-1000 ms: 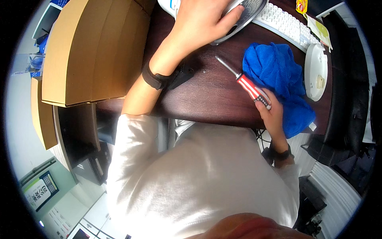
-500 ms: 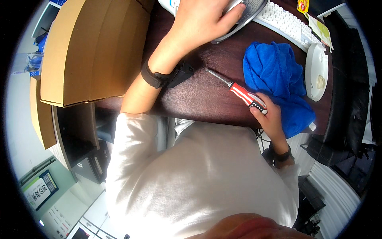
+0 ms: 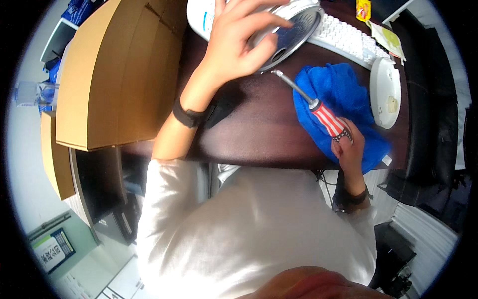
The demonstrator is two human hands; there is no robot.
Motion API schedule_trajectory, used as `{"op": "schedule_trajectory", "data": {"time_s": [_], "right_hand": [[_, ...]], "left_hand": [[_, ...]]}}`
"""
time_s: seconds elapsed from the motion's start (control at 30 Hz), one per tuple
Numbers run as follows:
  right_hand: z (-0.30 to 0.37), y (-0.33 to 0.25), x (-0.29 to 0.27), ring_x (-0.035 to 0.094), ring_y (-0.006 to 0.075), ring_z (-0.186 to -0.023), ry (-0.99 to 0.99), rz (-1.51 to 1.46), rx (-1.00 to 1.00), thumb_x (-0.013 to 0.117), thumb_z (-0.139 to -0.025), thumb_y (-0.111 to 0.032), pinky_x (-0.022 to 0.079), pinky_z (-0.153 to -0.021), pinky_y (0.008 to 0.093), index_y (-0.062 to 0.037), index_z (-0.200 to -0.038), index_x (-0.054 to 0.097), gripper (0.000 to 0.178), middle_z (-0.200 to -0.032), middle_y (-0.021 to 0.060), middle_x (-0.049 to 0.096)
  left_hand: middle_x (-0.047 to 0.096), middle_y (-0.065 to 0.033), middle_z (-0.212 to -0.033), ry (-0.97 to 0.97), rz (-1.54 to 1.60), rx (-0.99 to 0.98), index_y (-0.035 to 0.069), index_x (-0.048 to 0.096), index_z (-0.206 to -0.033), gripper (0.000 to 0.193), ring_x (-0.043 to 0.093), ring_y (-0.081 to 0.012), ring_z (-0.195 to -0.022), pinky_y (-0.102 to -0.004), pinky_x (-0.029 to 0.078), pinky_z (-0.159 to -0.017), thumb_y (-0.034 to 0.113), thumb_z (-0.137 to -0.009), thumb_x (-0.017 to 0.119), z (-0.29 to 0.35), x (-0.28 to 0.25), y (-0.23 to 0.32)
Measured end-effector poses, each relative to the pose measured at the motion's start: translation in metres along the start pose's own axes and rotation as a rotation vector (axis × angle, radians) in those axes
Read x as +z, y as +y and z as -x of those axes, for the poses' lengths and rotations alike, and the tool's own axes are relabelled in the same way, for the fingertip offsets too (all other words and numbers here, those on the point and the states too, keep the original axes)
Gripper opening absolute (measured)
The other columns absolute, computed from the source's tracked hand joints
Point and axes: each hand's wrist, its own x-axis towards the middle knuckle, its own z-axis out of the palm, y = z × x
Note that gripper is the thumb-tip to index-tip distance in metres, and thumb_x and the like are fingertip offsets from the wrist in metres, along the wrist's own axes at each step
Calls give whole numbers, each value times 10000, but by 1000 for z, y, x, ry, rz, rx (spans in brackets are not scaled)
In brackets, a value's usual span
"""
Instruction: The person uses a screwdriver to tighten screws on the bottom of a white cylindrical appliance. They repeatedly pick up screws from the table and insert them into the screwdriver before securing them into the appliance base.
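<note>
My right hand (image 3: 350, 144) is closed round the striped red-and-white handle of a screwdriver (image 3: 326, 118), whose shaft points up and to the left. Beneath the tool and that hand lies a crumpled blue cloth (image 3: 334, 82). My left hand (image 3: 238, 42) has its fingers apart and is over a white appliance (image 3: 198, 19) with a round, dark, ribbed face (image 3: 301, 29). The hand hides part of that appliance, and I cannot tell whether the fingertips touch it. The screwdriver tip ends close to the lower rim of the dark round face.
A large cardboard box (image 3: 119, 74) stands on the left. Beyond the cloth are a white keyboard (image 3: 348, 40) and a white oval cover (image 3: 385, 94). A yellow packet (image 3: 363, 10) lies at the far right. The dark wooden tabletop (image 3: 249, 134) ends just before my body.
My left hand has lifted and its fingers have spread, baring more of the dark face. My right hand has turned the screwdriver to a steeper angle, now over the blue cloth.
</note>
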Motion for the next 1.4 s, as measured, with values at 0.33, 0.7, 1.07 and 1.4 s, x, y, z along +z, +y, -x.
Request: {"op": "schedule_trajectory", "data": {"time_s": [0.33, 0.7, 1.07, 1.4], "right_hand": [[-24, -19, 8, 321, 37, -387, 78, -201, -91, 544, -871, -388, 211, -346, 199, 55, -1130, 515, 514, -534, -16, 402], [-27, -23, 16, 305, 39, -383, 74, -318, -56, 496, -869, -231, 215, -349, 201, 48, -1122, 521, 378, -534, -17, 401], [-25, -21, 12, 311, 35, -387, 85, -275, -125, 510, -871, -239, 218, -347, 200, 54, -1125, 523, 388, -543, -14, 408], [-26, -26, 9, 343, 34, -415, 120, -154, -101, 522, -859, -252, 236, -363, 192, 54, -1117, 538, 402, -590, 1, 449]], "left_hand": [[661, -68, -1052, -13, 144, 2, 90, 671, -834, 168, 502, -294, -1193, -523, 158, -1073, 241, -790, 611, -10, -3, 10], [678, -50, -1005, 23, 111, -21, 81, 652, -786, 102, 524, -271, -1173, -501, 198, -1064, 170, -824, 619, -9, 1, 12], [677, -33, -997, 18, 117, -33, 91, 662, -797, 105, 530, -257, -1164, -500, 203, -1060, 163, -838, 598, -10, 2, 10], [665, -22, -1015, -12, 66, -27, 102, 673, -819, 77, 513, -243, -1179, -487, 199, -1064, 141, -824, 607, -11, 3, 11]]}}
